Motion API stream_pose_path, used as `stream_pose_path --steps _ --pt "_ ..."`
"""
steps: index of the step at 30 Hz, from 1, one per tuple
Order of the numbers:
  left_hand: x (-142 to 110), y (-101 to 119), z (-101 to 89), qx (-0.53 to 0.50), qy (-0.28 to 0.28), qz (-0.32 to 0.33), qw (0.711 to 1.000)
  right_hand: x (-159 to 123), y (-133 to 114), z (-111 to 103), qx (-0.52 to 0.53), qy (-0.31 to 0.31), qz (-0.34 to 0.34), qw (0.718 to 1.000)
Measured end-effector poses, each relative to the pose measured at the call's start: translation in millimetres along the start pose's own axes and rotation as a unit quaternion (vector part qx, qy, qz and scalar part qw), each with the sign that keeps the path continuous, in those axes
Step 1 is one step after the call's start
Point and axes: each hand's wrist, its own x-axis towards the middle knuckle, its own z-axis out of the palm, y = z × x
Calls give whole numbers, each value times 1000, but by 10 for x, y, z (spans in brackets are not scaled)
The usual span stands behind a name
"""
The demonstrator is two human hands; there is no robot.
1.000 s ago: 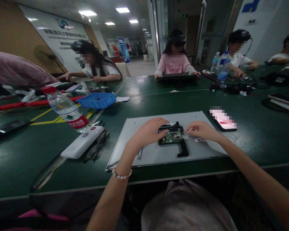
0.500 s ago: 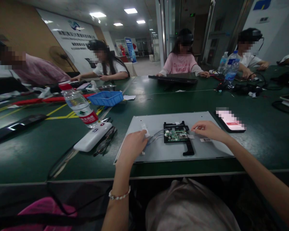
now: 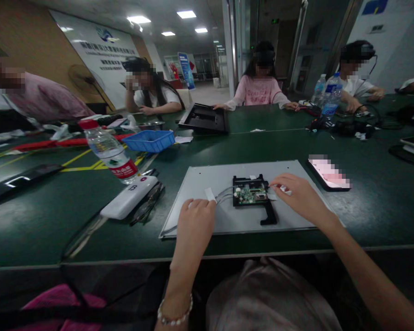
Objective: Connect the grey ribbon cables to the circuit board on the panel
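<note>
A flat light-grey panel (image 3: pixel 224 223) lies in front of me, bearing a black bracket (image 3: pixel 270 214) with a green circuit board (image 3: pixel 250 195). Grey cables (image 3: pixel 224 195) run leftward from the board, and a white tape strip (image 3: pixel 209 195) stands up beside them. My left hand (image 3: pixel 196 220) rests over the panel's left part, fingers curled down; its fingertips are hidden, and cable shows on both sides of it. At the bracket's right edge, my right hand (image 3: pixel 298 195) is pinched, with a small white strip (image 3: pixel 284 188) showing between the fingers.
Left of the panel are a white power bank (image 3: pixel 127 197), eyeglasses (image 3: pixel 147 204), a water bottle (image 3: pixel 110 154) and a blue tray (image 3: pixel 150 141). A phone (image 3: pixel 329 174) lies to the right. Across the table, a co-worker touches a black frame (image 3: pixel 207 119).
My left hand has slid nearer to me, off the tape strip. My right hand has shifted slightly left, toward the bracket. Across the table, the black frame has moved left and turned.
</note>
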Motion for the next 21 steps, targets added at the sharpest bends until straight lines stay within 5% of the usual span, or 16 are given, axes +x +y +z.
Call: stream_pose_path --steps 8,14,21 --pt "-140 134 11 -57 50 -48 996 -5 -743 527 -23 -14 -113 993" --pt "-129 -4 153 -100 75 -105 987 83 -907 793 -34 -66 -172 982" --pt "-65 -23 434 -138 30 -98 985 62 -930 989 -72 -100 -219 968"
